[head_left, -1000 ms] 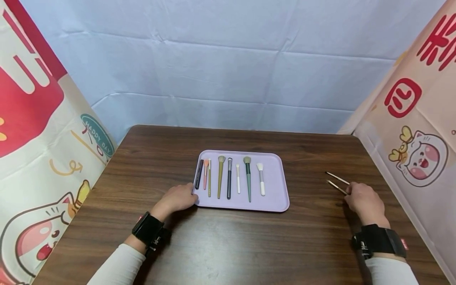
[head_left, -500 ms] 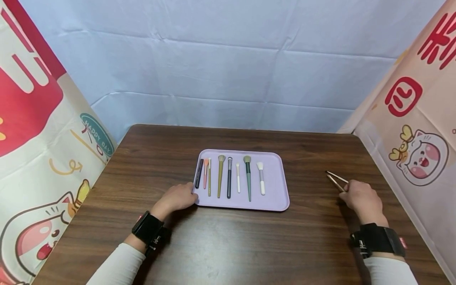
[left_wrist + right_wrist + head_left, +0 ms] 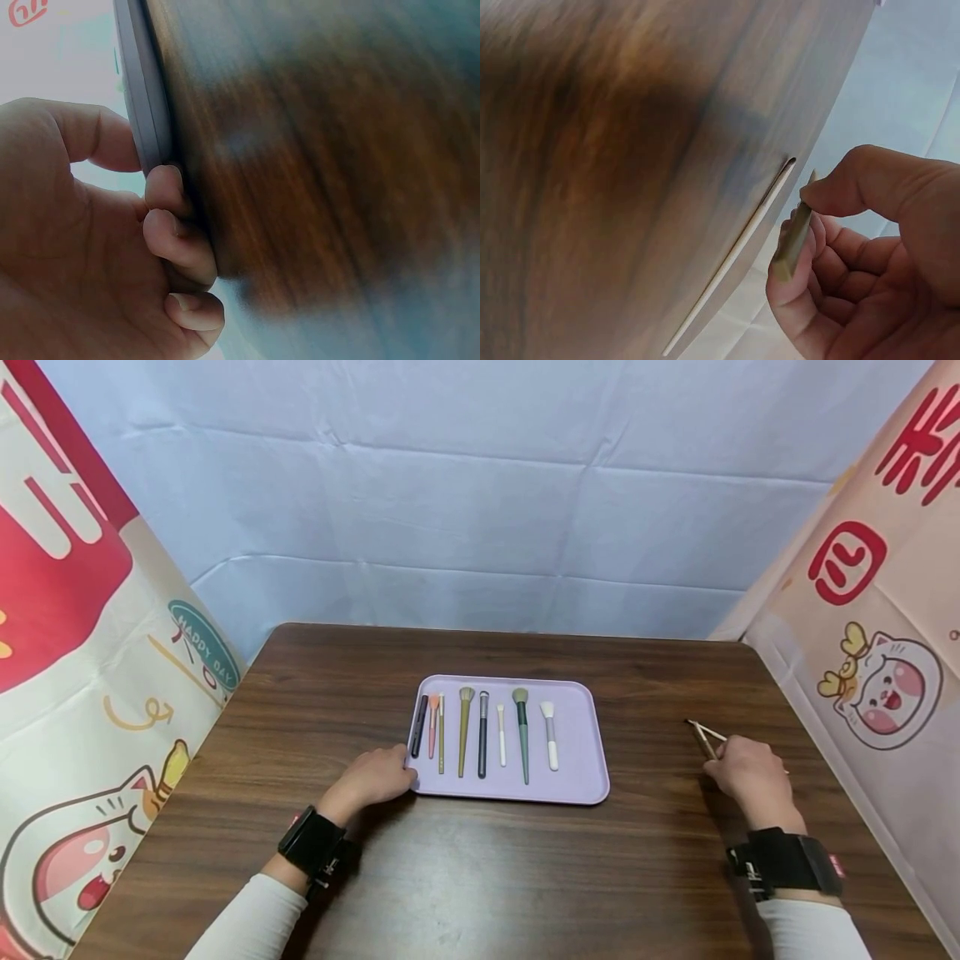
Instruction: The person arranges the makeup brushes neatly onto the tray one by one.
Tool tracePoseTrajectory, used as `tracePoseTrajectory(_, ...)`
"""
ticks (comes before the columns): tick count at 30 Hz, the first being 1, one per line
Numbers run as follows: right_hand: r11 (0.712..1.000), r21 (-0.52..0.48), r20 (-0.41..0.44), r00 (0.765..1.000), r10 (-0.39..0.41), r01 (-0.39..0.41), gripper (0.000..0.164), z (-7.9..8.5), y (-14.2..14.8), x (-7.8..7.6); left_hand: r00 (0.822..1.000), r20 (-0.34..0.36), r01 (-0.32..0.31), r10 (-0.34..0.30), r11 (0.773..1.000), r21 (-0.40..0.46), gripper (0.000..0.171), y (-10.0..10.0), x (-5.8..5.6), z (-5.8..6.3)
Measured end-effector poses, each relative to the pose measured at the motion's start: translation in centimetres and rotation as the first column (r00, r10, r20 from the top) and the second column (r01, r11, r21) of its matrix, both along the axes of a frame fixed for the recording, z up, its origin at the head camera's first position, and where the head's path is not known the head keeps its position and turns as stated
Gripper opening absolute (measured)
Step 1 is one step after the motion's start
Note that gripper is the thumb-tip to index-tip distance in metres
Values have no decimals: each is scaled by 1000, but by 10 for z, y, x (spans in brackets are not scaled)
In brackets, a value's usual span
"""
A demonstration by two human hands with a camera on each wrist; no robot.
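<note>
At the near left corner of the lilac tray (image 3: 585,787), my left hand (image 3: 378,774) grips the edge, its thumb and curled fingers on either side of the rim in the left wrist view. Several makeup brushes lie side by side on the tray, including a green one (image 3: 522,735) and a white-tipped one (image 3: 551,739). To the right of the tray, my right hand (image 3: 750,777) pinches a slim olive-gold stick, apparently a makeup brush (image 3: 793,244), between thumb and fingers. A thin pale brush with a dark tip (image 3: 735,259) lies on the table beside it.
The dark wooden table (image 3: 510,868) carries the tray near its middle. A pale blue cloth (image 3: 465,510) hangs behind it, and printed cloths with cartoon figures (image 3: 892,693) flank both sides.
My right hand has shifted slightly left, bringing the olive-gold brush's end over the pale brush in the head view. My left hand and the tray stay put.
</note>
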State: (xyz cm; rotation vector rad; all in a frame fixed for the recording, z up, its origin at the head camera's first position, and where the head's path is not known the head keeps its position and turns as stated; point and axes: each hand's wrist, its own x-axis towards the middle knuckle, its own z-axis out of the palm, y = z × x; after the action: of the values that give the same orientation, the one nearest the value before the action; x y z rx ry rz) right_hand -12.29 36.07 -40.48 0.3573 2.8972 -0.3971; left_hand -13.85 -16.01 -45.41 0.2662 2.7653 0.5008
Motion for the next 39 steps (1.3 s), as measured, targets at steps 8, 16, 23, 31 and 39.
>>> tracePoseTrajectory(8,1000,-25,11,1000,19,-19,13,3,-14,-3,1000,-11,6,-6,1000,-2,30,1,0,0)
tracePoseTrajectory(16,997,-49,-14,998,63,-64,34,3,-34,-7,1000,12,-2,2,1000,15,27,1,2,4)
tracePoseTrajectory(23,994,-74,-3,997,81,-81,30,3,-52,-12,1000,9,6,-6,1000,12,27,1,3,5)
tracePoseTrajectory(31,993,-56,-49,993,103,-106,16,1,-70,-19,1000,-6,21,-20,1000,14,24,0,4,7)
tracePoseTrajectory(39,991,-105,-20,996,86,-87,23,4,-92,-25,1000,-11,26,-26,1000,8,24,0,3,6)
